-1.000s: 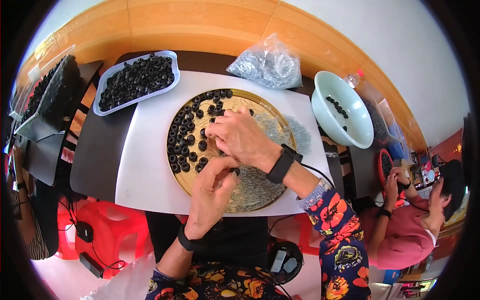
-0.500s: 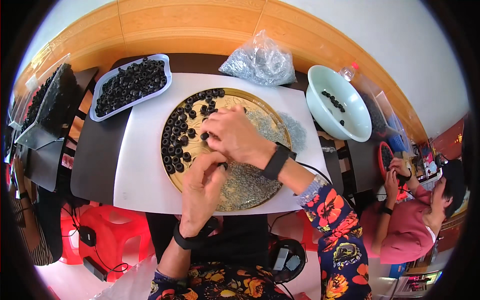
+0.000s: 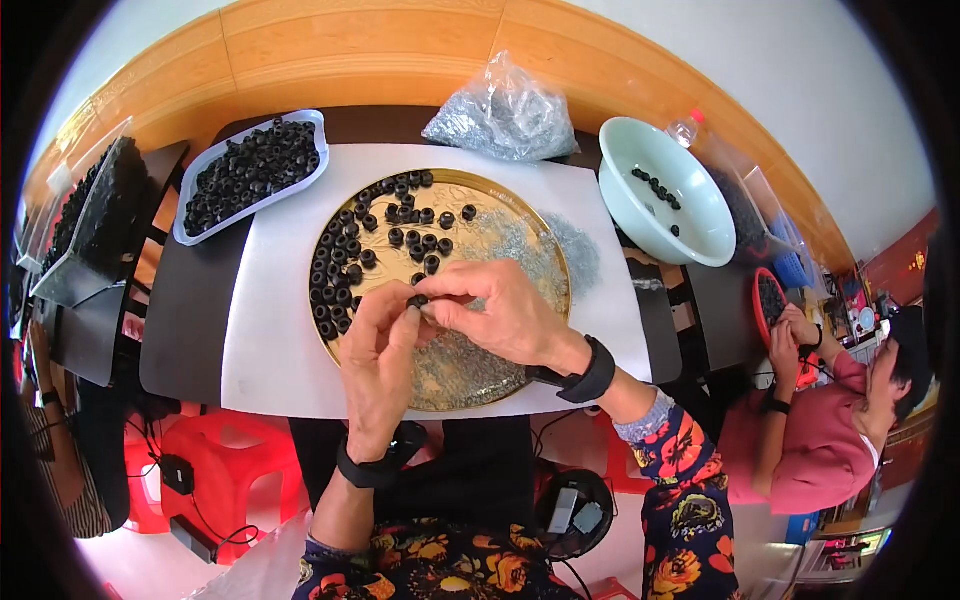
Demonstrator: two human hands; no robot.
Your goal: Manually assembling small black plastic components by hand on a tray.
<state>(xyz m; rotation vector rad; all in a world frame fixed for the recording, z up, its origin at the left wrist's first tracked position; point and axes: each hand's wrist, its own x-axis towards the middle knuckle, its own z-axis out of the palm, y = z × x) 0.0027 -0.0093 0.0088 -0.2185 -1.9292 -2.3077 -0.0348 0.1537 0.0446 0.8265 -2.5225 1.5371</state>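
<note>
Above a round gold tray (image 3: pixel 466 192), my two hands meet. My left hand (image 3: pixel 380 355) pinches a small round black bead-like piece (image 3: pixel 417 301) between thumb and fingertips. Fingertips of my right hand (image 3: pixel 508 312) are pressed together against the same piece; anything tiny between them is too small to make out. Similar black pieces with holes (image 3: pixel 345 250) lie along the tray's left and far side. A layer of small silver metal bits (image 3: pixel 462 372) covers its near and right part, and more silver bits (image 3: pixel 575 255) spill onto the white sheet (image 3: pixel 275 300).
Far left stands a pale blue tray (image 3: pixel 323 150) heaped with black pieces. A clear bag of silver bits (image 3: pixel 503 118) sits at the back. The mint basin (image 3: pixel 625 150) holds several black pieces. A clear bin (image 3: pixel 85 265) is leftmost; a person (image 3: pixel 805 440) works at right by a red basket (image 3: pixel 758 300).
My right hand has drawn back from the tray's middle toward me and now meets my left fingertips at the black piece. Black pieces it covered are now visible.
</note>
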